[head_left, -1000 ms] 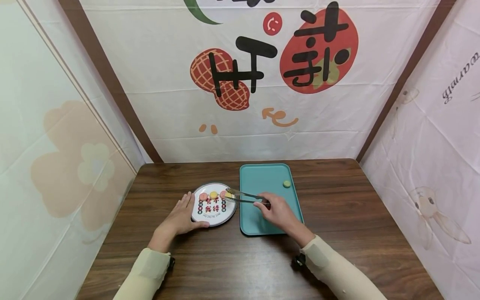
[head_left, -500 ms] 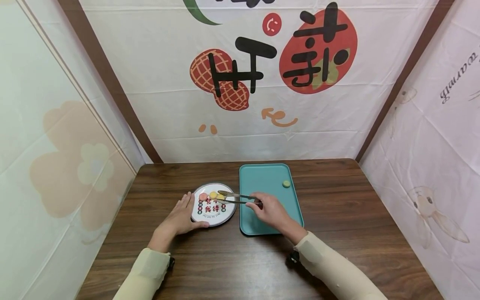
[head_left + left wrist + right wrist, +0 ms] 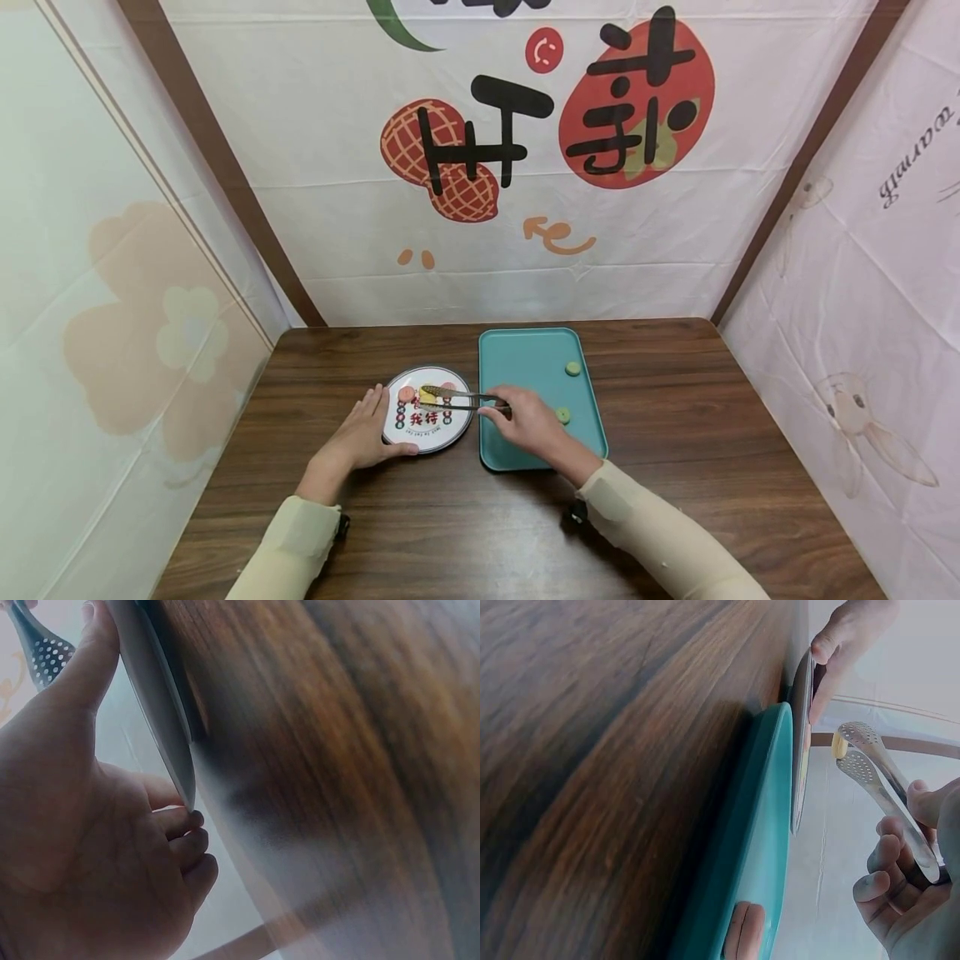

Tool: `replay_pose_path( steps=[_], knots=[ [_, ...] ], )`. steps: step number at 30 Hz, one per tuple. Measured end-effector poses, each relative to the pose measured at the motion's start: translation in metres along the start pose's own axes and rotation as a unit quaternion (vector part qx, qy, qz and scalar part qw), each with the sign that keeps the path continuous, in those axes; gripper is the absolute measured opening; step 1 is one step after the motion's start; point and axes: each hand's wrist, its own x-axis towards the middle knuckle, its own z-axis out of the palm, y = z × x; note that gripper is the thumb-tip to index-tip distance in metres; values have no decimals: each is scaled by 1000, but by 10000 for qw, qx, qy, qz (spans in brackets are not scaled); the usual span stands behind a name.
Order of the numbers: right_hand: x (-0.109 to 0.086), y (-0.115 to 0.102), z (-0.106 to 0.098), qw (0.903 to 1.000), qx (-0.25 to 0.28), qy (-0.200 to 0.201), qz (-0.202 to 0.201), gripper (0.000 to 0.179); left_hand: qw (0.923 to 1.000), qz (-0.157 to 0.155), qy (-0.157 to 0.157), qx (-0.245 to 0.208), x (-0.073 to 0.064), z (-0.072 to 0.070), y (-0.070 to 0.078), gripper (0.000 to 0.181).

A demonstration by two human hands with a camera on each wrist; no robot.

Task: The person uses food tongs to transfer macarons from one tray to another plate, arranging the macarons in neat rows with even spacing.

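In the head view, the pink macaron (image 3: 447, 386) at the plate's (image 3: 442, 434) one o'clock is partly hidden by the tongs (image 3: 461, 394), and the outline of the yellow macaron (image 3: 840, 745) pinched in their tips, above the plate toward twelve o'clock, is hard to make out. The tongs are gripped in the right hand's (image 3: 521, 419) curled fingers; the plate's rim is touched from eight o'clock by the left hand (image 3: 366, 433), widely spread.
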Motion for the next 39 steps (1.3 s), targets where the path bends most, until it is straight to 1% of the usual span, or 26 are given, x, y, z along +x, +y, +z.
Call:
replay_pose_path(
  steps=[4, 11, 16, 23, 27, 31, 39],
  knots=[
    [3, -2, 5, 10000, -34, -14, -9, 33, 10000, -10, -17, 3, 0, 0, 0, 135],
    [9, -4, 15, 9997, -87, -110, -182, 31, 10000, -33, -22, 31, 1, 1, -1, 137],
    [11, -8, 19, 9995, -206, -175, -163, 35, 10000, -25, -13, 39, 1, 1, -2, 137],
    [16, -12, 23, 9991, -303, -284, -72, 34, 10000, -45, -28, 44, 0, 1, -1, 136],
    [18, -12, 28, 9989, -379, -236, -118, 36, 10000, -54, -50, 33, 0, 1, 0, 135],
    [20, -13, 32, 9985, -501, -145, -187, 33, 9999, -40, -54, 76, 0, 0, 0, 136],
    [24, -12, 39, 9978, -601, -185, -189, 28, 9999, -27, 2, 98, -1, 0, 2, 134]
  ],
)
